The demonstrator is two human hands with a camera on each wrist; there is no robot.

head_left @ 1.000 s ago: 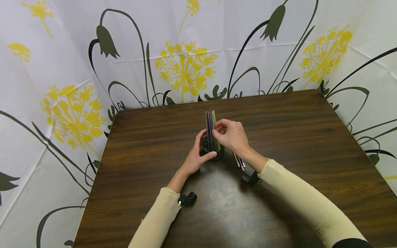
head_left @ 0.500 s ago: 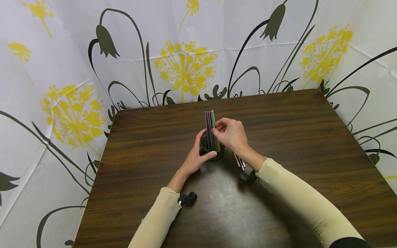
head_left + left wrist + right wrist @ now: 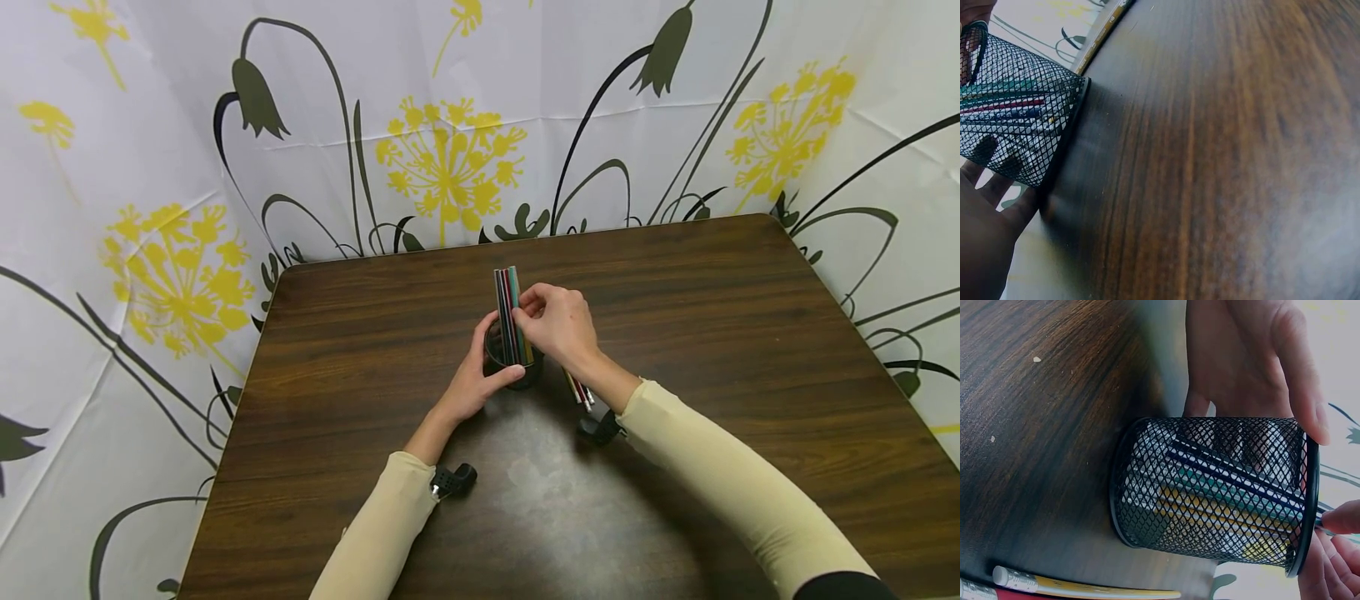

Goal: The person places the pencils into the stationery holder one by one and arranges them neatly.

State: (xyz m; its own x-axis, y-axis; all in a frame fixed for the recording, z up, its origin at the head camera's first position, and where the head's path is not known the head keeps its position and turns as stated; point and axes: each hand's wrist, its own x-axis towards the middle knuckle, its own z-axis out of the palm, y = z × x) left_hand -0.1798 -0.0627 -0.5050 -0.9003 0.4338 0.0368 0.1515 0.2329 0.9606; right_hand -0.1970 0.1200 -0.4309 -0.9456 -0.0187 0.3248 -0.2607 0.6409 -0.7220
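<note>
Fine black wire woven into an open diamond lattice makes up the cylindrical mesh cup (image 3: 1314, 481), bound top and base with smooth, thick, round rims. It stands on a table (image 3: 360, 350) whose brown top shows dark wood grain and a dull sheen in front of the cup. Behind the cup hangs creased white cloth (image 3: 315, 67), printed with yellow flower heads and grey-green bells.

The bundle of pencils (image 3: 507, 308) is inside the cup, its upper part rising well above the rim: slim, straight shafts packed side by side, dark, red, teal and yellow, with their lower lengths visible through the lattice. Whether they touch the cup's bottom, I cannot tell.

The left hand (image 3: 471, 379) is wrapped round the cup's left side, thumb at the near rim. The right hand (image 3: 564, 332), over the cup's right side, has thumb and fingers pinched together on the bundle. Just right of the cup lie loose pencils (image 3: 579, 392), at least 2, yellow and red, with pale erasers in ribbed silvery ferrules.
</note>
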